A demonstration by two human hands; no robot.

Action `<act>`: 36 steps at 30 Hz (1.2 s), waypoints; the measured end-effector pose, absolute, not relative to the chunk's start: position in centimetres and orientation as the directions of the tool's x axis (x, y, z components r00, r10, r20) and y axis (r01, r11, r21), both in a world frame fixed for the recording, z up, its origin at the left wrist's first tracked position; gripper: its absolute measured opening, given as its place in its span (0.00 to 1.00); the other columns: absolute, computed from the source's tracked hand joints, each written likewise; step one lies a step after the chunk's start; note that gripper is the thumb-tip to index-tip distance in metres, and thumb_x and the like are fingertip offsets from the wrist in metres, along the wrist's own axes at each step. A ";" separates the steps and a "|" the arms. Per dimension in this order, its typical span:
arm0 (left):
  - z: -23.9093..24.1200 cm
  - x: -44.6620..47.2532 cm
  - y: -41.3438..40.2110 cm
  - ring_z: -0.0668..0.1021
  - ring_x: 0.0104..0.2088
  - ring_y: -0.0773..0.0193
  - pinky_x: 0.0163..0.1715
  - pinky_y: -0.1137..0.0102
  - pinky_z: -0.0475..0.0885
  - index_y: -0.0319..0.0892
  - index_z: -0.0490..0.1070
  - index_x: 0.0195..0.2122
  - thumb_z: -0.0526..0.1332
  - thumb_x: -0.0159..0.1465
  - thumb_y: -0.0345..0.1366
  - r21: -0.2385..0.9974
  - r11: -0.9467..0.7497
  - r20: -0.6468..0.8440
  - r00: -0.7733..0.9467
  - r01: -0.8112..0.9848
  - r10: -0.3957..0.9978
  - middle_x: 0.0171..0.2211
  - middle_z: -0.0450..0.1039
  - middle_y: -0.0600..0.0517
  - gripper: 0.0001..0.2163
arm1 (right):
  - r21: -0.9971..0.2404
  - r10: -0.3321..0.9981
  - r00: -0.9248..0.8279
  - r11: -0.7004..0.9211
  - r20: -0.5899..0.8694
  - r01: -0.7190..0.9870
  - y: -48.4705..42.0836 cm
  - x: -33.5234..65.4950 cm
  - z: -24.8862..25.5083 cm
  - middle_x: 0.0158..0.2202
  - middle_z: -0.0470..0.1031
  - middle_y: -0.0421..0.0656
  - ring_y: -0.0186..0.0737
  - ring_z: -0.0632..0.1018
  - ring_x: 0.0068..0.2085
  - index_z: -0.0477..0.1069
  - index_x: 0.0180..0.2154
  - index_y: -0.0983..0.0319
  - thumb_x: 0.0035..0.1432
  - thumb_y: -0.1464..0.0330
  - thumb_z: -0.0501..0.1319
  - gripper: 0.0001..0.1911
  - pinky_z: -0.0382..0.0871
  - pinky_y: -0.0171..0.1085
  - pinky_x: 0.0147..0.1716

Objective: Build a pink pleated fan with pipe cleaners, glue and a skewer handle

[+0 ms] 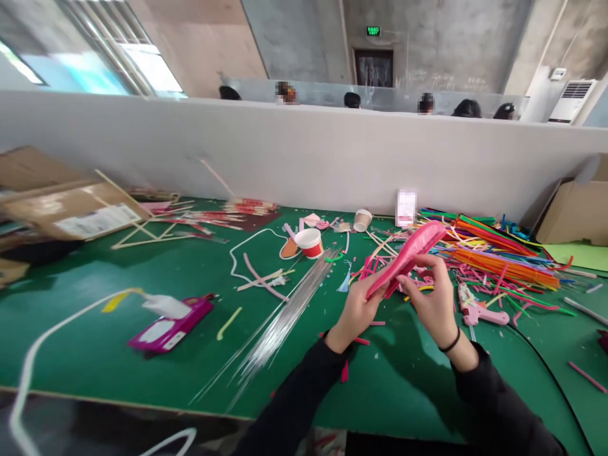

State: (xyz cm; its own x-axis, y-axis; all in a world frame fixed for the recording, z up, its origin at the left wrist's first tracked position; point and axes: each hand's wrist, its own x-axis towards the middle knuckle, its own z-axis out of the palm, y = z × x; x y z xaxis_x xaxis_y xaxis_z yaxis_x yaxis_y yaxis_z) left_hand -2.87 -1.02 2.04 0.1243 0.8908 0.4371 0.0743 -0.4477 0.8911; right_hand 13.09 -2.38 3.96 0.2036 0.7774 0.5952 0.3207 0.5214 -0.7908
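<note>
Above table (190, 278), left hand (356, 310), right hand (430, 304) raised — pinching pink bundle (413, 250).

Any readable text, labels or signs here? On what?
No text is legible.
Green sign over the door: too small.
White label on the cardboard box: blurred.
Sticker on the pink packet: blurred.
No print visible on the pink piece in left hand and right hand.

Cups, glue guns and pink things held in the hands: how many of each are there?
Cups: 2, red-and-white cup and tan cup
Guns: 1, glue gun
Held: 1, pink bundle in left hand and right hand
Total: 4
</note>
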 end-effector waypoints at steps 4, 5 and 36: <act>2.0 -2.9 -1.0 0.79 0.53 0.48 0.54 0.59 0.73 0.48 0.76 0.55 0.59 0.66 0.32 0.768 -0.618 0.566 0.273 0.168 0.778 0.50 0.80 0.46 0.17 | -0.815 0.779 0.243 0.534 0.578 0.224 -2.6 14.0 5.0 0.32 0.76 0.41 0.37 0.76 0.32 0.72 0.35 0.58 0.61 0.61 0.62 0.07 0.72 0.38 0.34; 2.2 -3.0 -0.9 0.77 0.55 0.50 0.56 0.59 0.72 0.49 0.73 0.59 0.56 0.67 0.30 0.708 -0.676 0.609 0.309 0.203 0.730 0.54 0.77 0.47 0.20 | -0.826 0.779 0.274 0.533 0.564 0.183 -2.9 14.5 5.2 0.31 0.76 0.41 0.37 0.76 0.32 0.72 0.34 0.58 0.62 0.61 0.62 0.08 0.72 0.37 0.33; 1.2 -1.7 0.2 0.61 0.67 0.50 0.68 0.51 0.55 0.30 0.67 0.60 0.51 0.70 0.24 -0.442 -0.632 0.741 0.657 0.636 0.143 0.58 0.72 0.39 0.19 | -0.795 0.673 0.428 0.471 0.604 0.381 -2.8 18.8 2.0 0.35 0.74 0.41 0.37 0.74 0.34 0.71 0.41 0.59 0.60 0.59 0.65 0.12 0.70 0.36 0.31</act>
